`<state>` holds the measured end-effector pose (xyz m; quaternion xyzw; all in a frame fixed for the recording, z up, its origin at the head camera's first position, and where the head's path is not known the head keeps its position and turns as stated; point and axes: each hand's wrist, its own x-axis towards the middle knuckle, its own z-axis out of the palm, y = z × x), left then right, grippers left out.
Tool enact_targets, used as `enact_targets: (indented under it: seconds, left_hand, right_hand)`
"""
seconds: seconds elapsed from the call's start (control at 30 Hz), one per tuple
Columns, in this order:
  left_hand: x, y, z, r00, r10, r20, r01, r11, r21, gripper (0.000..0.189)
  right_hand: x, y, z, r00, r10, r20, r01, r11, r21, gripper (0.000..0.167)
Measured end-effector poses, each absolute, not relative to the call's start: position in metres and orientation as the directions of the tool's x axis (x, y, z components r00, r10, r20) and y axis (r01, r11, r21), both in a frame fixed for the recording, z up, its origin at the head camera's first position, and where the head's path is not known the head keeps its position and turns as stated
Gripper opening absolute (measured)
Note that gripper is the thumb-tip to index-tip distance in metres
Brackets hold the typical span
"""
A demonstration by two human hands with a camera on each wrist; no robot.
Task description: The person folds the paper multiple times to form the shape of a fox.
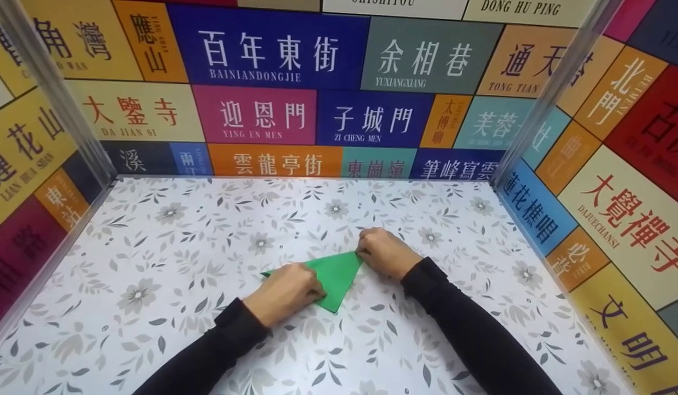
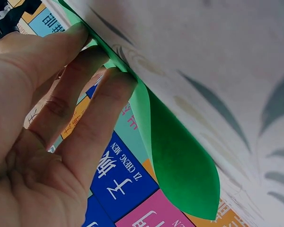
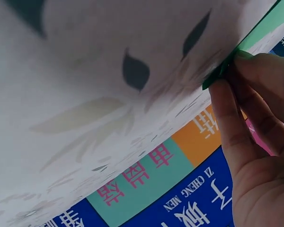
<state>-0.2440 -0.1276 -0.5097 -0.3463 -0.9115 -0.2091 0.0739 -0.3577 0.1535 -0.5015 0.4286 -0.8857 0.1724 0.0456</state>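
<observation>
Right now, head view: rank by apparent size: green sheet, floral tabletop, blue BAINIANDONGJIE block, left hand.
1. Floral tabletop
2. Blue BAINIANDONGJIE block
3. Green sheet and left hand: too close to rank; the hand covers part of the sheet.

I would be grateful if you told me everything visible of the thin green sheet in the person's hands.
The thin green sheet looks like plain, smooth paper, bent over on itself, and lies on the white, grey-flowered tabletop. In the head view, one pointed corner faces the near side and another tip shows beyond the left hand, whose curled fingers hold it. In the left wrist view, one end curves into a rounded, open loop. The right hand pinches its far right corner.
</observation>
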Motion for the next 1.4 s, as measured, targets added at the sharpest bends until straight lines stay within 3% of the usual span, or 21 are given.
enact_targets:
  seconds: [0.23,1.07,1.4]
  left_hand:
    - [-0.245,-0.130,-0.508,-0.753,0.602,0.266,0.657,0.669,0.348,0.011]
    - [-0.243,-0.130,-0.509,-0.772,0.589,0.238,0.632,0.673,0.384,0.006]
    - [-0.245,-0.128,-0.511,-0.753,0.598,0.274,0.656,0.657,0.372,0.004]
  right_hand:
    - [-0.360,0.163,-0.503,-0.653,-0.720,0.235,-0.755,0.591,-0.284,0.014]
    - [-0.364,0.187,-0.503,-0.712,-0.656,0.251,-0.702,0.650,-0.292,0.016]
    - [-0.342,0.160,-0.487,-0.690,-0.642,0.334,-0.723,0.588,-0.362,0.011]
